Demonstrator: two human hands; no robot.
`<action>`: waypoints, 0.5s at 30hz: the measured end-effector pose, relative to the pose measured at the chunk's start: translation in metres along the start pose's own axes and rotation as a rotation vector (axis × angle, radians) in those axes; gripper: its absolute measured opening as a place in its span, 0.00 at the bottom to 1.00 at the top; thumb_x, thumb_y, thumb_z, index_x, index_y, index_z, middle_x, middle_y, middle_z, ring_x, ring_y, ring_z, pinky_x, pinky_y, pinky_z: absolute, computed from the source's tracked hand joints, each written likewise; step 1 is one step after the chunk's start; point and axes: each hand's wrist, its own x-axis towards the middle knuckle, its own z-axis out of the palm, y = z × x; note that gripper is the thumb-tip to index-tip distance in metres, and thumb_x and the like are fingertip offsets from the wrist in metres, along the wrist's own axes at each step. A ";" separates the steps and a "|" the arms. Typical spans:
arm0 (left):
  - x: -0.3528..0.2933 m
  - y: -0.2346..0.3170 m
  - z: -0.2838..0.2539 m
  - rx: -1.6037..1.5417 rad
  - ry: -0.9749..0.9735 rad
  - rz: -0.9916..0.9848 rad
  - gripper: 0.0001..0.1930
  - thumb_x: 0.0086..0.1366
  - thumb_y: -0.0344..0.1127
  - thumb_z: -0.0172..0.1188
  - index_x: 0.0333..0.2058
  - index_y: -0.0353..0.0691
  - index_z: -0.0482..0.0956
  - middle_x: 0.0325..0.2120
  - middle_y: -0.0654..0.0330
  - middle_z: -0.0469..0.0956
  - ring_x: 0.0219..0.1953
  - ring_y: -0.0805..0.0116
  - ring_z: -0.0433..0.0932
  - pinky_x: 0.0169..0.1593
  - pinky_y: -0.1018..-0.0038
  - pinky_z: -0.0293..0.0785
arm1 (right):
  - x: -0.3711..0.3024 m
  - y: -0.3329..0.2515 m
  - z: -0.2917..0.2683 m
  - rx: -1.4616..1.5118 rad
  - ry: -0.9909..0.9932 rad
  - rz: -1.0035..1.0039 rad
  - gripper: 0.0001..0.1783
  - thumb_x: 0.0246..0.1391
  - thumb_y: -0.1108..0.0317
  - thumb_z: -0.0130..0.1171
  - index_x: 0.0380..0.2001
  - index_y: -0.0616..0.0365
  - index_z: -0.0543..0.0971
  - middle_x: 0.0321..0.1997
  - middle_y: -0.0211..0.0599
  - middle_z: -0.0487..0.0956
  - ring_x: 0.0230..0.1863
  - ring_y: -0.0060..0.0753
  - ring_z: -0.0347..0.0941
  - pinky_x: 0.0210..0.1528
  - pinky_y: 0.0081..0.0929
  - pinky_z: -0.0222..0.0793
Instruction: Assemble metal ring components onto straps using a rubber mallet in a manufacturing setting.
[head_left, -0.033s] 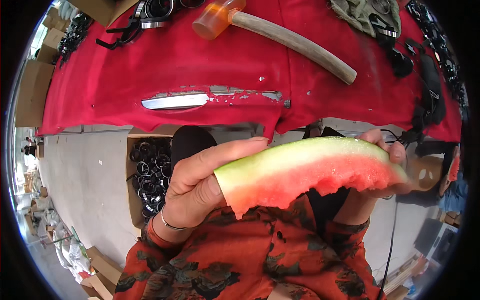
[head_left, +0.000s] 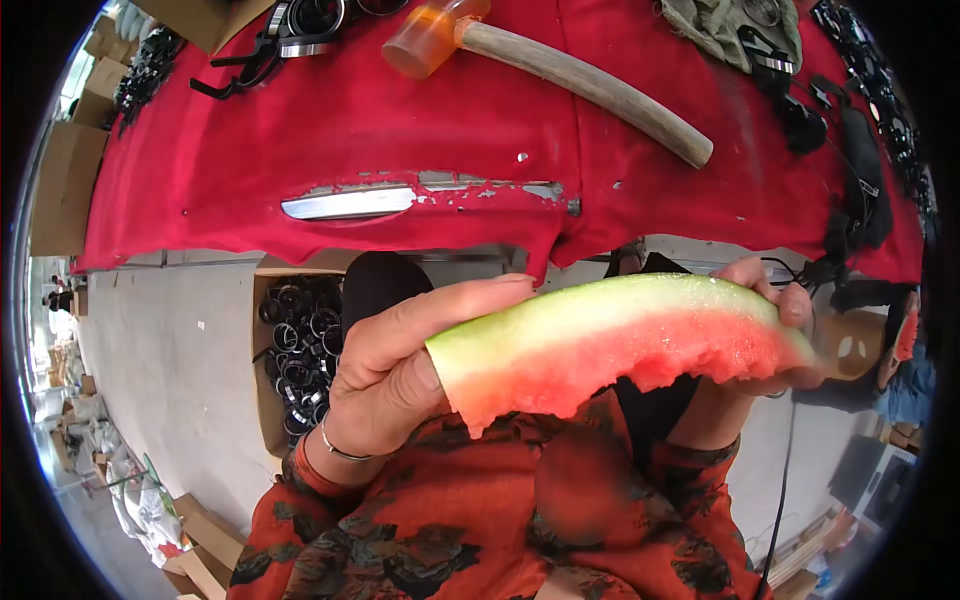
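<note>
A bitten watermelon slice (head_left: 610, 345) is held up in front of my chest, its green rind uppermost and its ragged red flesh facing down toward me. My left hand (head_left: 395, 375) pinches the left end, fingers along the rind and thumb on the cut face. Around the other end, my right hand (head_left: 772, 290) is closed, with fingertips over the rind; the part beneath is blurred. Beyond the slice lies a table covered in worn red cloth (head_left: 250, 150). On it rests a mallet (head_left: 590, 85) with an orange translucent head and a wooden handle.
Below the table's edge at left, a cardboard box (head_left: 266, 400) holds many black ring-shaped parts (head_left: 298, 345). More black clamp-like parts (head_left: 265, 55) lie at the table's far left. A black strap (head_left: 862, 180) lies at right. Another person's hand (head_left: 888, 370) holds a watermelon slice (head_left: 906, 335) at far right.
</note>
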 end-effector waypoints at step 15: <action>0.002 -0.011 -0.009 -0.187 -0.049 -0.004 0.33 0.57 0.47 0.61 0.51 0.24 0.62 0.47 0.50 0.70 0.49 0.65 0.72 0.52 0.72 0.65 | 0.001 -0.002 0.006 -0.009 0.212 0.208 0.34 0.57 0.35 0.37 0.45 0.56 0.71 0.34 0.59 0.71 0.24 0.33 0.70 0.26 0.22 0.69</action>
